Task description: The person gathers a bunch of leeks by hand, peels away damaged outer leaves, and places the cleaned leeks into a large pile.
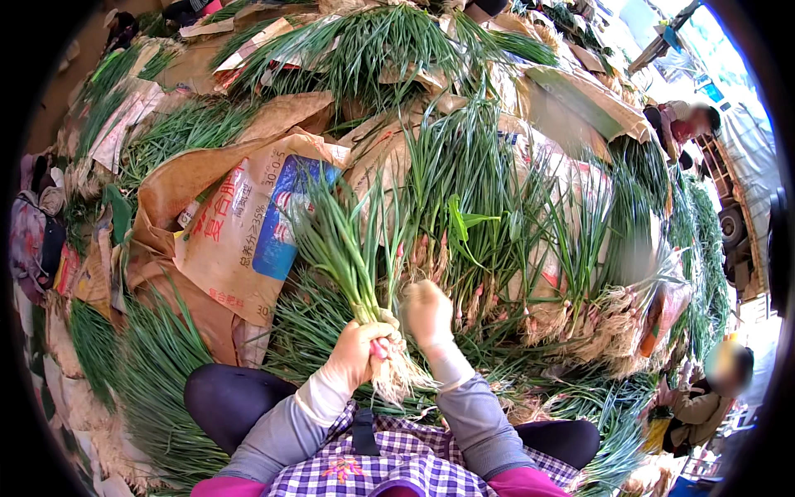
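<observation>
My left hand (354,354) is closed around the lower stems of a bunch of spring onions (352,277). Its green leaves fan upward, and pinkish bulbs with pale, stringy roots hang below my fingers. Just right of the bunch, my right hand (428,315) is raised in a fist, slightly blurred. Whatever it may hold is hidden. Beyond both hands, more spring onions (464,182) lean in a row with their roots toward me. A broad green leaf (464,224) lies across them.
A brown printed paper sack (236,232) lies open at the left. Loose green onions (157,373) spread beside my knee, and heaps (364,50) lie farther back. Other people (712,398) sit at the right and left edges. A truck (733,215) stands at the far right.
</observation>
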Demonstrator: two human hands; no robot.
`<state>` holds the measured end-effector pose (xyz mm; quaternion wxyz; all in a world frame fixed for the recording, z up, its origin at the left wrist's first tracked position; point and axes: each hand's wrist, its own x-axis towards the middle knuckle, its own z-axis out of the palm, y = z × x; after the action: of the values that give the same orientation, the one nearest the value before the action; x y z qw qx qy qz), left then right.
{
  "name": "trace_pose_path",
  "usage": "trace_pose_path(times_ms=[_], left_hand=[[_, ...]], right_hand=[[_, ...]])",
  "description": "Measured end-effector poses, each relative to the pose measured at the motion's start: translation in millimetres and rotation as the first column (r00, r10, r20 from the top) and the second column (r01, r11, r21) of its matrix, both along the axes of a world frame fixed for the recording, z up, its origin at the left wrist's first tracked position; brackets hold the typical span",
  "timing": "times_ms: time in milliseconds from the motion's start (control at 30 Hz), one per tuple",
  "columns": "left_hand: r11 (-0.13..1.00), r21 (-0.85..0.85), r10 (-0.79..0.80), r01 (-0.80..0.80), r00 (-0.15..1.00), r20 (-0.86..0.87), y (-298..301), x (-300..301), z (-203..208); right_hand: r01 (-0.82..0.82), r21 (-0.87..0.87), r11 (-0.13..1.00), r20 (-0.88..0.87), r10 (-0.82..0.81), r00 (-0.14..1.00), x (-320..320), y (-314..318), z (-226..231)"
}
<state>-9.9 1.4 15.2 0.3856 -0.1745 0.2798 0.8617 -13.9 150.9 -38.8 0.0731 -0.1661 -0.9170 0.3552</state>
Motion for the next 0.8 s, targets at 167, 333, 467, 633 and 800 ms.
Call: trace_pose_path(times_ms=[167,333,467,633,800], left_hand=[[0.988,0.026,0.149,-0.15,0.989,0.024,-11,-1,-6],[0.983,-0.13,0.139,-0.126,0.986,0.094,-7,-5,-19],[0.99,-0.127,0.065,-0.064,0.998,0.003,-7,-6,-22],[0.995,-0.08,0.046,-0.055,0.994,-0.104,-6,-9,5],[0.977,-0.2,-0.077,0.071,0.997,-0.021,1,-4,-14]], right_hand=[[-0.825,-0.145,0.546,0.746,0.608,0.271,2,26,22],[-0.2,0.314,0.928,0.324,0.093,0.941,-90,36,-21],[-0.016,0.294,0.956,0.309,-0.079,0.948,-139,37,-34],[0.181,-0.45,0.875,0.084,-0.16,0.983,-107,81,13],[0.093,-0.559,0.824,0.347,0.131,0.929,-21,38,51]])
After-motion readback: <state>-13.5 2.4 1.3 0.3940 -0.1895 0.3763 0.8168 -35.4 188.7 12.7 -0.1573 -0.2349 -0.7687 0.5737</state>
